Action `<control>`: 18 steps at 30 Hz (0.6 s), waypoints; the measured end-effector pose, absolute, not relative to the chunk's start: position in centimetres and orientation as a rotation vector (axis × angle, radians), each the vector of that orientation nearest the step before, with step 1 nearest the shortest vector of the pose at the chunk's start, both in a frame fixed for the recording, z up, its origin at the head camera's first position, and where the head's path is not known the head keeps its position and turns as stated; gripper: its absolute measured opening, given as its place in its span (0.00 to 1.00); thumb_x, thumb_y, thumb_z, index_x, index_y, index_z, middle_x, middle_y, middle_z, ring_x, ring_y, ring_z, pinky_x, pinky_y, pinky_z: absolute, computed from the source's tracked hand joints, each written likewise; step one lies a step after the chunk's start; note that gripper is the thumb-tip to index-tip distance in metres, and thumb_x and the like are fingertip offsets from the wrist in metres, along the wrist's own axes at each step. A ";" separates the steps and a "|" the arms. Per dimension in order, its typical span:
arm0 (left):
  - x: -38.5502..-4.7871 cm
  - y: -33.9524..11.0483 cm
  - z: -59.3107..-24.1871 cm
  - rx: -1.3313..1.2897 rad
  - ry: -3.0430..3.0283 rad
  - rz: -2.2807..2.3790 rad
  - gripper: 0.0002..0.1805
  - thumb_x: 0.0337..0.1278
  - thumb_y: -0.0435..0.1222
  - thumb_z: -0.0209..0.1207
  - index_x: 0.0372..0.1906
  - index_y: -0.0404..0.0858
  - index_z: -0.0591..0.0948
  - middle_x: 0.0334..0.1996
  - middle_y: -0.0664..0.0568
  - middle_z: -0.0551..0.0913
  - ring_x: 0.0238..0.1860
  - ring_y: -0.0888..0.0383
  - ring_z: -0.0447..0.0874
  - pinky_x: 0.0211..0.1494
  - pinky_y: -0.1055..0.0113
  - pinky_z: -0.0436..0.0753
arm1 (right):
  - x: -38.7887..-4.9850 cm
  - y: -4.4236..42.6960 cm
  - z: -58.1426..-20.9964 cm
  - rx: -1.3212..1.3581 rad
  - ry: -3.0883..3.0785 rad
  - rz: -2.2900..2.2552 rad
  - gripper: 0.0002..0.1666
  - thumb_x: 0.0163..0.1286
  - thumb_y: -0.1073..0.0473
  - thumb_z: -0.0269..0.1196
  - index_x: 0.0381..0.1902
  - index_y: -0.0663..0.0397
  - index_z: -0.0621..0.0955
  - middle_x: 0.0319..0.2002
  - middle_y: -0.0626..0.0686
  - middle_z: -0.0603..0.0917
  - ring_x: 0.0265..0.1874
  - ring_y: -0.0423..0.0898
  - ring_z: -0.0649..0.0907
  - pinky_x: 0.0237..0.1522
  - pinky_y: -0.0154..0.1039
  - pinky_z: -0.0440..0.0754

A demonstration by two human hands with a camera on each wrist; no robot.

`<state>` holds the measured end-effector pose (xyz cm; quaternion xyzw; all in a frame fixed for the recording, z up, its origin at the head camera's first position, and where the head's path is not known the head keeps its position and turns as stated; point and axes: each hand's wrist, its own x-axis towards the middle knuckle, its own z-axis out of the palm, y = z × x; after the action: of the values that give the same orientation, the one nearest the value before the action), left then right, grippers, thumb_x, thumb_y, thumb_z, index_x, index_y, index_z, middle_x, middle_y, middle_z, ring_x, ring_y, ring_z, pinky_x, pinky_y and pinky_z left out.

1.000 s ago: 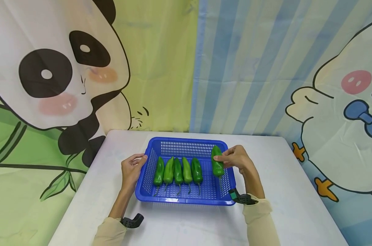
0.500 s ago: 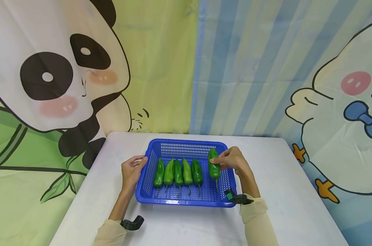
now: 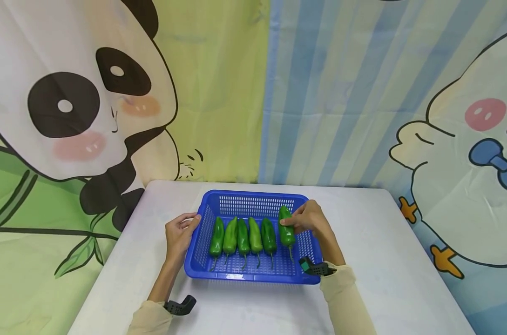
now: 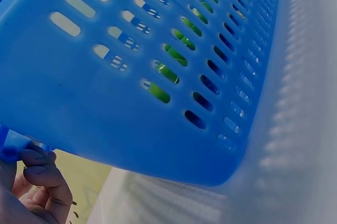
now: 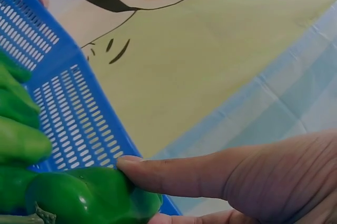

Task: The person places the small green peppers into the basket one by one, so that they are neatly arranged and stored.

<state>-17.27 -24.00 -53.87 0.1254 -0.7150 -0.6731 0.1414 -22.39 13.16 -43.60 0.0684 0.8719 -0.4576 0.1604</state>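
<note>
A blue plastic basket with slotted walls stands on the table, and several green peppers lie side by side in its left and middle part. My right hand pinches one more green pepper between thumb and fingers, over the basket's right part, its stem pointing toward me. In the right wrist view the thumb presses on that pepper. My left hand grips the basket's left rim; in the left wrist view its curled fingers are at the rim.
The white table extends around the basket on all sides. Behind it hangs a printed curtain with a panda and a white bird. Each wrist wears a black camera band.
The right hand has carried its pepper to the left and slightly down, closer to the row of peppers. The left hand stays on the basket rim.
</note>
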 end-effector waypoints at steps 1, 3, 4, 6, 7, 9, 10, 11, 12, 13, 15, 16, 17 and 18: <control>-17.3 -24.0 -53.8 0.360 -2.062 -1.944 0.19 0.74 0.42 0.70 0.55 0.30 0.89 0.26 0.60 0.91 0.25 0.64 0.90 0.29 0.72 0.89 | -22.5 13.0 -43.6 0.195 2.504 -1.290 0.23 0.59 0.58 0.85 0.40 0.69 0.87 0.40 0.66 0.92 0.28 0.54 0.95 0.47 0.52 0.95; -17.3 -24.0 -53.8 0.361 -2.062 -1.940 0.19 0.74 0.42 0.71 0.55 0.30 0.89 0.26 0.60 0.91 0.25 0.64 0.89 0.30 0.72 0.89 | -22.7 12.7 -43.5 0.189 2.531 -1.261 0.22 0.58 0.58 0.86 0.38 0.69 0.88 0.37 0.65 0.93 0.27 0.54 0.95 0.45 0.51 0.95; -17.3 -24.1 -53.7 0.360 -2.061 -1.938 0.19 0.74 0.42 0.70 0.55 0.30 0.89 0.26 0.61 0.91 0.25 0.64 0.89 0.30 0.72 0.89 | -22.7 12.5 -43.5 0.182 2.549 -1.247 0.21 0.58 0.58 0.86 0.36 0.69 0.88 0.36 0.65 0.93 0.27 0.54 0.95 0.44 0.49 0.95; -17.2 -24.1 -53.7 0.365 -2.059 -1.932 0.18 0.73 0.42 0.71 0.54 0.30 0.89 0.25 0.61 0.91 0.25 0.64 0.89 0.29 0.72 0.88 | -22.9 12.1 -43.5 0.174 2.570 -1.215 0.21 0.57 0.58 0.86 0.35 0.69 0.88 0.34 0.64 0.93 0.26 0.53 0.94 0.43 0.49 0.95; -17.2 -24.2 -53.7 0.362 -2.056 -1.933 0.18 0.74 0.41 0.70 0.54 0.29 0.89 0.25 0.61 0.91 0.25 0.64 0.89 0.29 0.72 0.88 | -22.9 12.0 -43.5 0.173 2.587 -1.191 0.21 0.56 0.58 0.86 0.34 0.68 0.88 0.32 0.64 0.93 0.25 0.52 0.94 0.42 0.49 0.95; -17.2 -24.2 -53.7 0.360 -2.056 -1.930 0.18 0.74 0.41 0.70 0.54 0.29 0.89 0.25 0.61 0.91 0.24 0.64 0.89 0.28 0.72 0.88 | -23.0 11.7 -43.6 0.170 2.607 -1.143 0.21 0.56 0.58 0.87 0.33 0.67 0.88 0.30 0.63 0.93 0.25 0.52 0.94 0.42 0.48 0.95; -17.2 -24.2 -53.7 0.361 -2.054 -1.930 0.18 0.73 0.41 0.70 0.54 0.29 0.89 0.25 0.61 0.91 0.24 0.64 0.89 0.28 0.72 0.88 | -23.1 11.6 -43.7 0.167 2.615 -1.119 0.20 0.56 0.57 0.87 0.33 0.67 0.88 0.29 0.62 0.93 0.25 0.52 0.94 0.42 0.48 0.95; -17.1 -24.2 -53.7 0.361 -2.052 -1.930 0.18 0.73 0.41 0.71 0.54 0.29 0.89 0.25 0.61 0.91 0.24 0.64 0.89 0.28 0.72 0.88 | -23.1 11.5 -43.9 0.173 2.621 -1.094 0.20 0.56 0.57 0.87 0.32 0.66 0.88 0.28 0.62 0.92 0.25 0.51 0.94 0.42 0.48 0.95; -17.1 -24.1 -53.7 0.360 -2.053 -1.938 0.18 0.74 0.41 0.70 0.54 0.29 0.88 0.25 0.61 0.91 0.24 0.64 0.89 0.28 0.72 0.88 | -23.2 11.4 -44.0 0.184 2.628 -1.072 0.20 0.56 0.56 0.87 0.31 0.66 0.88 0.26 0.61 0.92 0.25 0.52 0.94 0.41 0.47 0.94; -17.1 -24.1 -53.8 0.358 -2.050 -1.944 0.18 0.74 0.40 0.70 0.54 0.29 0.88 0.25 0.60 0.91 0.24 0.64 0.89 0.28 0.72 0.88 | -23.2 11.4 -44.2 0.191 2.633 -1.055 0.20 0.56 0.56 0.87 0.31 0.66 0.88 0.26 0.61 0.92 0.25 0.52 0.94 0.41 0.47 0.94; -17.0 -24.1 -53.9 0.359 -2.046 -1.948 0.17 0.74 0.40 0.70 0.54 0.29 0.88 0.25 0.60 0.91 0.24 0.64 0.89 0.28 0.72 0.88 | -23.4 11.2 -44.4 0.204 2.650 -1.015 0.21 0.55 0.56 0.88 0.30 0.65 0.88 0.24 0.60 0.92 0.25 0.52 0.94 0.39 0.45 0.94; -17.0 -24.0 -54.0 0.357 -2.045 -1.951 0.17 0.74 0.40 0.70 0.54 0.29 0.88 0.26 0.59 0.91 0.24 0.64 0.89 0.28 0.72 0.88 | -23.4 11.1 -44.5 0.207 2.667 -0.989 0.22 0.54 0.55 0.88 0.30 0.65 0.88 0.24 0.60 0.92 0.26 0.53 0.94 0.39 0.45 0.93; -17.0 -24.0 -54.0 0.351 -2.045 -1.955 0.18 0.74 0.40 0.70 0.54 0.28 0.88 0.26 0.59 0.91 0.24 0.64 0.90 0.29 0.72 0.89 | -23.5 11.1 -44.6 0.212 2.689 -0.956 0.23 0.53 0.55 0.88 0.29 0.65 0.87 0.23 0.60 0.92 0.26 0.52 0.94 0.38 0.44 0.93; -17.0 -23.9 -54.0 0.348 -2.045 -1.957 0.18 0.74 0.40 0.70 0.55 0.28 0.88 0.26 0.59 0.91 0.25 0.63 0.90 0.29 0.71 0.89 | -23.6 11.0 -44.7 0.219 2.706 -0.934 0.24 0.52 0.54 0.89 0.29 0.65 0.86 0.23 0.59 0.91 0.26 0.51 0.93 0.38 0.44 0.93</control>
<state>-16.98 -23.95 -54.01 0.1207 -0.7096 -0.6790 0.1446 -23.57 10.96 -44.73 0.0757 0.9338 -0.3225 0.1349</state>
